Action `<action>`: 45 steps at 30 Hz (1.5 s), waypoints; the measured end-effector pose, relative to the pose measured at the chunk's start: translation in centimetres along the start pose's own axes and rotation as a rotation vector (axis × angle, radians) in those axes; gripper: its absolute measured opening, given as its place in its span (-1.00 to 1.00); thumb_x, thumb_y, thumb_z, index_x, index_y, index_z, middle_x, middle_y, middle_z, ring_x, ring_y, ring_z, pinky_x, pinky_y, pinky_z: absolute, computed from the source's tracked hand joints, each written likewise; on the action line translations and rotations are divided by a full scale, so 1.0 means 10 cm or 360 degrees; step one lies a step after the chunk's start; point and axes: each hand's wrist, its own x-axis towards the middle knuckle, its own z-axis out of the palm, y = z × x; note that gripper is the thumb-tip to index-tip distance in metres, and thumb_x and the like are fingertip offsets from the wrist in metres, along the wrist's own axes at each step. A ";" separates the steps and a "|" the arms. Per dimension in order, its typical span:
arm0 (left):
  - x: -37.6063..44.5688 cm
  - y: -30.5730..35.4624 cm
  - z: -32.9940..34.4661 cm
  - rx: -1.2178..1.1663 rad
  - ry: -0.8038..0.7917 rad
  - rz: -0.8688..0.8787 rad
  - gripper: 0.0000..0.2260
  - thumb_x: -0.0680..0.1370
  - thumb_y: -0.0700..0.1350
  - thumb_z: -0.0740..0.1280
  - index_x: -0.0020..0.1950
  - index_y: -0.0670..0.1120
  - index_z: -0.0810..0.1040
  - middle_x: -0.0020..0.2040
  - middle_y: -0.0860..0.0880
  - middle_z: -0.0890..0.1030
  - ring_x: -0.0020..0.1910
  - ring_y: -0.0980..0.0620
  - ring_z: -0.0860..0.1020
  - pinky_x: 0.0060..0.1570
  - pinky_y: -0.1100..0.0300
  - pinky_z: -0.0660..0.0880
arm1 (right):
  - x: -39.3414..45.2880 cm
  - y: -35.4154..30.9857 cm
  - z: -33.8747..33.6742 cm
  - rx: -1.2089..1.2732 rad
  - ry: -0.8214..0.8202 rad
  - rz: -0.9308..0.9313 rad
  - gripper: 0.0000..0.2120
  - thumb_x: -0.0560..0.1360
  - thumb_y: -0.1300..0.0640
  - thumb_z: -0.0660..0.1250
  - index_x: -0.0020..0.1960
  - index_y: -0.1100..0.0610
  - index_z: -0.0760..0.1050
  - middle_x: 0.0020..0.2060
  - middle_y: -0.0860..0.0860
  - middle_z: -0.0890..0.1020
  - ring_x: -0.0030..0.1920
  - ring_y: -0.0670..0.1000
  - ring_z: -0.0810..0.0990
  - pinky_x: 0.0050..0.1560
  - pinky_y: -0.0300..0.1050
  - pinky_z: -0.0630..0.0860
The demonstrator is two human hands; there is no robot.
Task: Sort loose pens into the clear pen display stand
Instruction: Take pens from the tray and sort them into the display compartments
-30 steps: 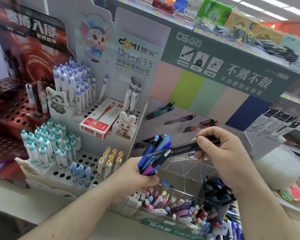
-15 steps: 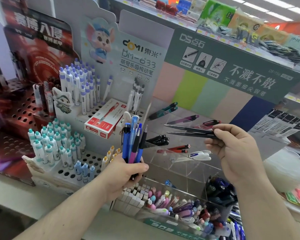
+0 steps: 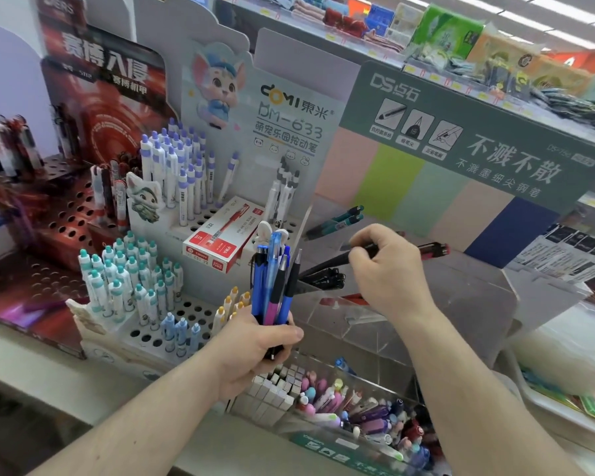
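- While my left hand (image 3: 255, 352) keeps its fingers closed around the upright bundle of blue, purple and black loose pens (image 3: 275, 286), my right hand (image 3: 385, 269) has dropped from the upper tier to the middle tier of the clear acrylic pen display stand (image 3: 468, 297).
- Half a second ago my right hand held two slim black pens level in the air; now its fingers pinch a black pen (image 3: 337, 261) whose front end slants down to the cluster of black pens (image 3: 327, 280) already lying in that compartment.
- I cannot tell whether both pens are in my grip or one has already gone in; my knuckles hide that.
- To me this means the black pens are matched to their slot, and the drop is nearly done.
- The teal pens (image 3: 337, 221) and the dark red pen (image 3: 433, 250) rest in upper compartments, apart from this one.
- The bundle in my left hand has thinned since a second ago, yet several colours remain to be sorted.
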 end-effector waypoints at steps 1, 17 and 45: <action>-0.01 0.00 0.00 0.0005 -0.0005 -0.0006 -0.75 0.52 -0.37 0.34 -0.29 -0.12 0.41 -0.40 -0.06 0.38 -0.48 0.08 0.38 -0.59 0.36 0.26 | 0.01 -0.01 0.05 -0.0041 -0.0031 -0.0028 -0.86 0.53 0.29 0.26 -0.15 0.12 0.55 -0.31 0.00 0.59 -0.48 -0.10 0.39 -0.37 -0.17 0.40; -0.04 -0.06 0.07 0.0087 0.0005 -0.0043 -0.80 0.51 -0.34 0.37 -0.21 -0.14 0.40 -0.37 -0.07 0.41 -0.46 0.06 0.40 -0.57 0.38 0.32 | 0.13 0.04 0.39 -0.1286 -0.0584 -0.0456 -0.52 0.58 -0.14 0.09 0.45 0.02 0.30 0.31 0.08 0.44 0.32 0.18 0.33 0.31 0.15 0.22; -0.01 -0.13 0.26 0.0505 0.0012 -0.0001 -0.84 0.48 -0.23 0.43 -0.20 -0.13 0.46 -0.41 -0.01 0.49 -0.41 0.08 0.45 -0.43 0.28 0.36 | -0.38 -0.22 -0.01 0.0163 -0.0112 -0.0126 -0.89 0.45 0.05 0.51 -0.08 0.03 0.62 -0.27 -0.16 0.62 -0.20 -0.16 0.56 -0.22 -0.36 0.48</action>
